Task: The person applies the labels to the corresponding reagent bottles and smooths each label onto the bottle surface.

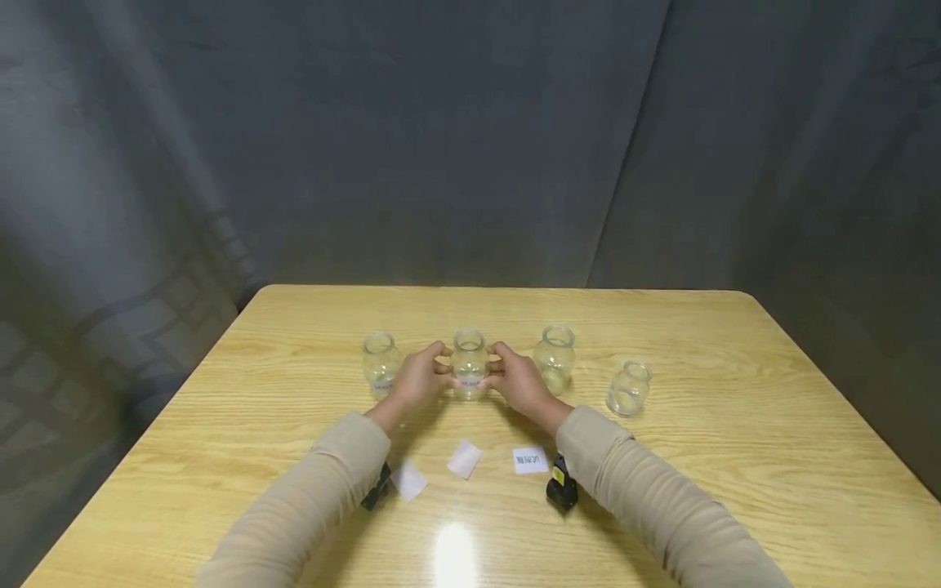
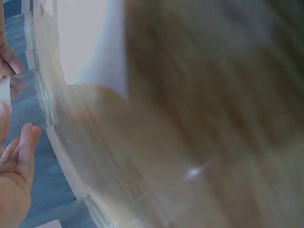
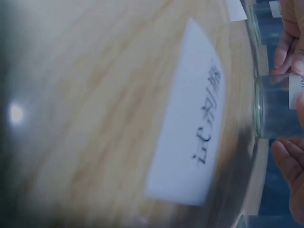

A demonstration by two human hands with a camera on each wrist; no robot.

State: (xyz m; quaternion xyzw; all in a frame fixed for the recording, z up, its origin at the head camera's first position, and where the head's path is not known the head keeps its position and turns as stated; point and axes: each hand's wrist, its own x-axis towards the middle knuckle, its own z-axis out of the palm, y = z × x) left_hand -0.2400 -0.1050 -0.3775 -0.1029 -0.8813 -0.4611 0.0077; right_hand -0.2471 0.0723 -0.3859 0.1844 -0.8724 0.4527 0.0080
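A round-bellied glass jar [image 1: 469, 345] stands upright in the middle of the row, with a white printed label [image 1: 469, 381] low on its front. From its left side, my left hand [image 1: 421, 377] holds it, the thumb at the label's edge. My right hand [image 1: 520, 382] holds the same jar from the right, thumb also at the label. Both wrist views show the jar between the hands, its label [image 3: 296, 90] partly under a thumb. Just left stands another labelled glass jar [image 1: 380, 355], partly behind my left hand.
Right of my hands stand a glass jar [image 1: 555, 353] and a smaller one [image 1: 630, 387]. Nearer me on the wooden table [image 1: 706, 490] lie two white slips [image 1: 408, 479], [image 1: 464, 459] and a printed slip [image 1: 530, 460]. Black wrist cameras [image 1: 562, 487] sit under the sleeves. Dark curtains [image 1: 441, 147] hang behind.
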